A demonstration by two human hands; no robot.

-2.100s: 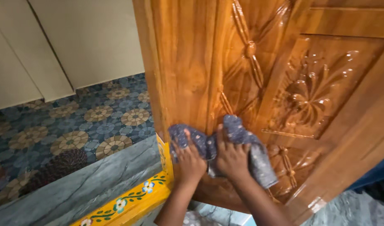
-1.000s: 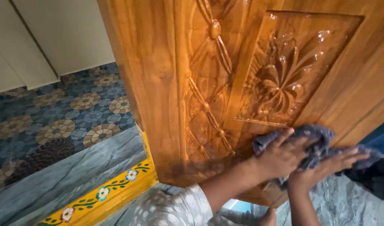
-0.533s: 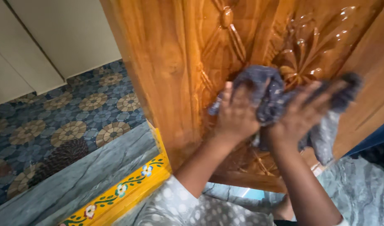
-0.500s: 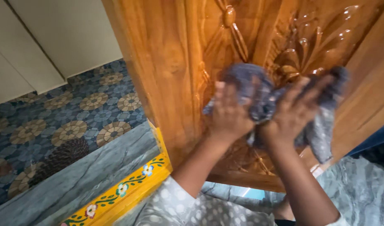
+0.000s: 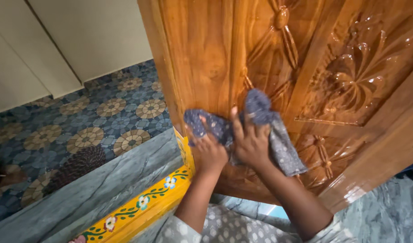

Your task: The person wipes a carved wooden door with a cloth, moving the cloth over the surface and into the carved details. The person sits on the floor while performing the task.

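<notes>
Both of my hands press a blue-grey speckled cloth (image 5: pixel 278 144) against a glossy carved wooden door (image 5: pixel 206 58). My left hand (image 5: pixel 209 152) holds the cloth's left part near the door's lower left edge. My right hand (image 5: pixel 251 140) lies flat on the cloth's middle, fingers spread upward, beside the carved chain-like strip (image 5: pixel 278 40). A loose end of the cloth hangs down to the right. A carved flower panel (image 5: pixel 359 76) sits up and to the right of my hands.
A yellow painted threshold with flower pattern (image 5: pixel 139 207) runs below the door's corner, next to a grey marble step (image 5: pixel 94 189). Blue patterned floor tiles (image 5: pixel 85 121) and a cream wall (image 5: pixel 80 36) lie to the left. Grey marble floor (image 5: pixel 386 211) shows at lower right.
My hands and the cloth have slid down and to the left, from beside the flower panel to the door's lower left edge. The view has shifted slightly right.
</notes>
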